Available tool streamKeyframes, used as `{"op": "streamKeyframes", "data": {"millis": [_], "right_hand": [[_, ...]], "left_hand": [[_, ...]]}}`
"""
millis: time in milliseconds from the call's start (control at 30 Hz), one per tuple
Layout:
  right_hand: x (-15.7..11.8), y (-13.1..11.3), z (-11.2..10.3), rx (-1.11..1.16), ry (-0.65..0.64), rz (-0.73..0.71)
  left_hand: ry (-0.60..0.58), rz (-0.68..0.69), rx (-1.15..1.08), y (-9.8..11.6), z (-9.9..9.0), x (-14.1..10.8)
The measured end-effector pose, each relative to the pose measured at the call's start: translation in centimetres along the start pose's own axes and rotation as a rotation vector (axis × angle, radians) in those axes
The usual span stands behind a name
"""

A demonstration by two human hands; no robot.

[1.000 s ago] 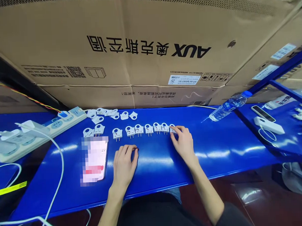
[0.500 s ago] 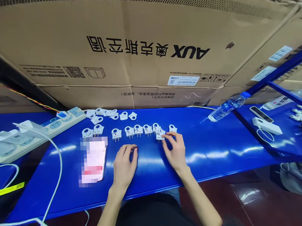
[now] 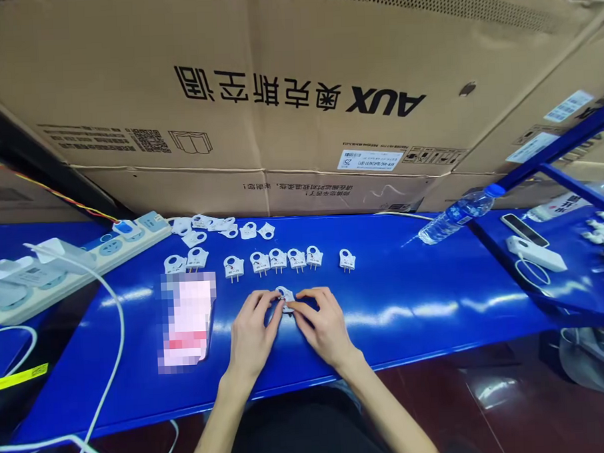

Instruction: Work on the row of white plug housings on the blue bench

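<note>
Glossy blue workbench catching overhead light, large AUX cardboard carton standing behind, dark reddish floor shining below.

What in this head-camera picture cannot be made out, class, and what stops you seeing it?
- White plug: mostly covered by left hand and right hand.
- Phone screen: blurred out.
- Small white parts, far right: too small, cut by the edge.
- Power strip: left end cut off.
</note>
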State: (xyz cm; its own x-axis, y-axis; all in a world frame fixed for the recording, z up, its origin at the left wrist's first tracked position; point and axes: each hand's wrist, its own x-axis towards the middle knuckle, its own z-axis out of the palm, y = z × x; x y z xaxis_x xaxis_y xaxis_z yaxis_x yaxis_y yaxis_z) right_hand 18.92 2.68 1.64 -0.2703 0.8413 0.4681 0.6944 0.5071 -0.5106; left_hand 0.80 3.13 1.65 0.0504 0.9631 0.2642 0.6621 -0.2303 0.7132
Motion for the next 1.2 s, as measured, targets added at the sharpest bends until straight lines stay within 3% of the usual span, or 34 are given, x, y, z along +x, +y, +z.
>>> {"op": "streamKeyframes", "data": {"millis": [967,1200], "right_hand": [[-0.01,0.03,-0.07,-0.034,0.011,-0.033],[-0.05,0.52,-0.27,-0.019,0.045,0.031]], "left_hand": [[-0.001,0.100,0.090,-0.31,0.17,-0.11],[0.090,0.061,0.093,0.02,0.16,0.02]]}}
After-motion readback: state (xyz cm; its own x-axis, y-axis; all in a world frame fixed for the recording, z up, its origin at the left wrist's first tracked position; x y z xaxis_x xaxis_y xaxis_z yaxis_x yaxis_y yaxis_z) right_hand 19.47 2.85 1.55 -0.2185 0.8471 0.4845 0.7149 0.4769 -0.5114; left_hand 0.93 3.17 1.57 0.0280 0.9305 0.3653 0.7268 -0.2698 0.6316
